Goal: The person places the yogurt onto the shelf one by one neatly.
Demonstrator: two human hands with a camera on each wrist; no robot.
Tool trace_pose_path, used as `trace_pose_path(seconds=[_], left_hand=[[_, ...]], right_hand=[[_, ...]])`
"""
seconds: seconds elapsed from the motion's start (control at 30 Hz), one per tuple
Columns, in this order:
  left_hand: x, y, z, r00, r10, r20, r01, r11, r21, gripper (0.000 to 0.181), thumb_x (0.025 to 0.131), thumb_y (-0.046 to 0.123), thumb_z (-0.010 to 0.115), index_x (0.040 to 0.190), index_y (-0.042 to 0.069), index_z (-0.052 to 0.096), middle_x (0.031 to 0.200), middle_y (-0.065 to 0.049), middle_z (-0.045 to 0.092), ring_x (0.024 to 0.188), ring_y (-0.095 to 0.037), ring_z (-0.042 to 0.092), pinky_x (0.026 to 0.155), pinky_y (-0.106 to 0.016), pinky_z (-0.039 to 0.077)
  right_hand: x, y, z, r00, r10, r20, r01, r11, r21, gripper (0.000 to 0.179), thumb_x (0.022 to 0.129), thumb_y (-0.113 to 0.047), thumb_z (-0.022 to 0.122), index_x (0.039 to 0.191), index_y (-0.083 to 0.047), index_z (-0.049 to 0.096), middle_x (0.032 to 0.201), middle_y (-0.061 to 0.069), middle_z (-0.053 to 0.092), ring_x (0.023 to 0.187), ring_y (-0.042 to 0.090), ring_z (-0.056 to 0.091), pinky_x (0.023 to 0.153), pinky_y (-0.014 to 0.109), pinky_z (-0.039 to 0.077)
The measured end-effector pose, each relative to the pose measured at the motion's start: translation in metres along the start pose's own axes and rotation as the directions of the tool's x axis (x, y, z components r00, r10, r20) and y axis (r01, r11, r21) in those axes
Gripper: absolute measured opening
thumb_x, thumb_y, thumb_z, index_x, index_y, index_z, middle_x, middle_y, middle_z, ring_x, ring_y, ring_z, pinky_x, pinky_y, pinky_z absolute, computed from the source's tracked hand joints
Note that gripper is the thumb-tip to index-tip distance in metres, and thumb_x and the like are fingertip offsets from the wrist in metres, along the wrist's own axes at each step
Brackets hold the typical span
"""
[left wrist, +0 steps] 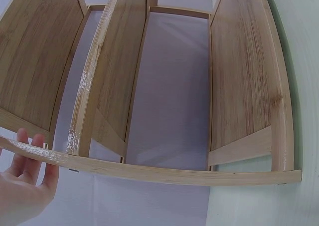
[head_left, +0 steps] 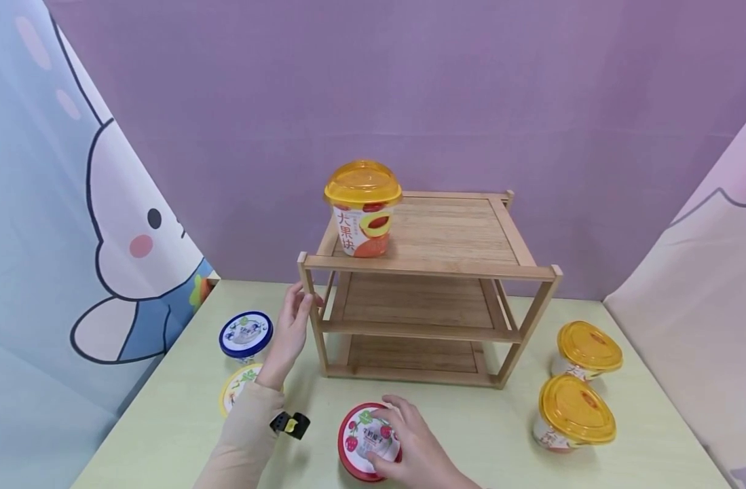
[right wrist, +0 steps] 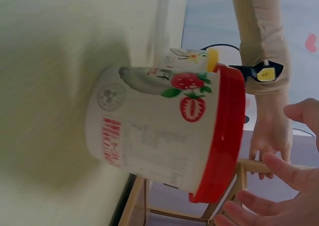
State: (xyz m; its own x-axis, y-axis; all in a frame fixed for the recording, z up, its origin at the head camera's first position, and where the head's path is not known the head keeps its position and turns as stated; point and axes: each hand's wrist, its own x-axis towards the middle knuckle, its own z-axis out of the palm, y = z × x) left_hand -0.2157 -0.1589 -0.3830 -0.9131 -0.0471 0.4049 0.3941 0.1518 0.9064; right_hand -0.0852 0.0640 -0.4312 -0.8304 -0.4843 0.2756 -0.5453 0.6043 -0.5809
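My left hand (head_left: 292, 333) grips the left front post of a three-tier wooden shelf (head_left: 452, 231), thumb on the near side. Its fingers (left wrist: 35, 158) reach behind that post in the left wrist view. Over a white tub with a red lid (head_left: 357, 451) hovers my right hand (head_left: 418, 441), fingers spread around the lid's right side. The right wrist view shows the tub's strawberry-printed wall (right wrist: 149, 121) upright on the table, with a gap between lid and fingers. A cup with a domed orange lid (head_left: 363, 210) stands at the shelf top's left front.
Left of the shelf stand a blue-lidded tub (head_left: 246, 335) and a yellow-lidded tub (head_left: 231, 394), the latter partly behind my left forearm. Two orange-lidded cups (head_left: 588, 348) stand close together on the right. A purple cloth (head_left: 409, 88) hangs behind the table.
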Motion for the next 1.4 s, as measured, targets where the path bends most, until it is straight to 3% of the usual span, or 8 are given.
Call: trace_pose_path(seconds=[0.2, 0.43, 0.67, 0.97, 1.17, 1.4], left_hand=[[-0.001, 0.001, 0.0, 1.0, 0.011, 0.014, -0.011, 1.0, 0.015, 0.03, 0.097, 0.016, 0.034, 0.123, 0.001, 0.037, 0.093, -0.014, 0.053, 0.093, -0.016, 0.05, 0.086, -0.037, 0.035], [-0.001, 0.0, 0.001, 1.0, -0.019, 0.001, 0.019, 1.0, 0.006, 0.032, 0.096, 0.016, 0.035, 0.124, 0.0, 0.037, 0.092, -0.01, 0.054, 0.091, -0.016, 0.051, 0.085, -0.036, 0.036], [-0.002, -0.001, 0.001, 1.0, -0.024, 0.009, 0.024, 1.0, 0.0, 0.033, 0.097, 0.018, 0.035, 0.125, 0.0, 0.035, 0.094, -0.018, 0.052, 0.091, -0.01, 0.05, 0.088, -0.039, 0.034], [-0.003, 0.001, 0.0, 1.0, -0.026, 0.015, 0.026, 1.0, 0.006, 0.032, 0.097, 0.018, 0.034, 0.125, 0.003, 0.035, 0.096, -0.022, 0.052, 0.094, -0.018, 0.049, 0.087, -0.039, 0.034], [-0.003, 0.001, 0.0, 1.0, -0.02, 0.012, 0.02, 1.0, 0.006, 0.032, 0.097, 0.018, 0.034, 0.125, 0.003, 0.036, 0.095, -0.019, 0.053, 0.094, -0.019, 0.05, 0.085, -0.038, 0.035], [-0.002, 0.001, 0.0, 1.0, -0.009, 0.012, 0.009, 1.0, 0.001, 0.031, 0.097, 0.018, 0.034, 0.124, 0.003, 0.036, 0.093, -0.015, 0.053, 0.092, -0.015, 0.05, 0.085, -0.038, 0.035]], right_hand=[[-0.001, 0.005, 0.011, 0.994, -0.091, -0.065, 0.083, 0.989, -0.122, 0.055, 0.071, -0.048, 0.067, 0.111, -0.012, 0.052, 0.126, 0.015, 0.041, 0.111, 0.031, 0.042, 0.08, 0.047, 0.044], [-0.004, 0.011, 0.022, 0.977, -0.162, -0.136, 0.136, 0.973, -0.185, 0.061, 0.067, -0.054, 0.069, 0.109, -0.012, 0.053, 0.125, 0.018, 0.041, 0.109, 0.031, 0.044, 0.08, 0.042, 0.045], [-0.004, 0.013, 0.026, 0.99, -0.124, -0.074, 0.111, 0.981, -0.157, 0.06, 0.068, -0.054, 0.067, 0.109, -0.013, 0.051, 0.125, 0.021, 0.039, 0.11, 0.034, 0.043, 0.079, 0.045, 0.045], [-0.005, 0.014, 0.027, 0.991, -0.133, -0.026, 0.128, 0.982, -0.141, 0.063, 0.065, -0.051, 0.071, 0.111, -0.011, 0.053, 0.125, 0.022, 0.039, 0.109, 0.037, 0.043, 0.077, 0.042, 0.046], [-0.004, 0.016, 0.026, 0.99, -0.143, -0.001, 0.142, 0.983, -0.115, 0.062, 0.067, -0.05, 0.071, 0.112, -0.01, 0.053, 0.127, 0.02, 0.038, 0.11, 0.036, 0.041, 0.078, 0.04, 0.047], [-0.002, 0.022, 0.02, 0.989, -0.114, 0.095, 0.116, 0.993, -0.019, 0.06, 0.07, -0.048, 0.069, 0.116, -0.013, 0.051, 0.133, 0.018, 0.032, 0.115, 0.036, 0.037, 0.08, 0.038, 0.046]])
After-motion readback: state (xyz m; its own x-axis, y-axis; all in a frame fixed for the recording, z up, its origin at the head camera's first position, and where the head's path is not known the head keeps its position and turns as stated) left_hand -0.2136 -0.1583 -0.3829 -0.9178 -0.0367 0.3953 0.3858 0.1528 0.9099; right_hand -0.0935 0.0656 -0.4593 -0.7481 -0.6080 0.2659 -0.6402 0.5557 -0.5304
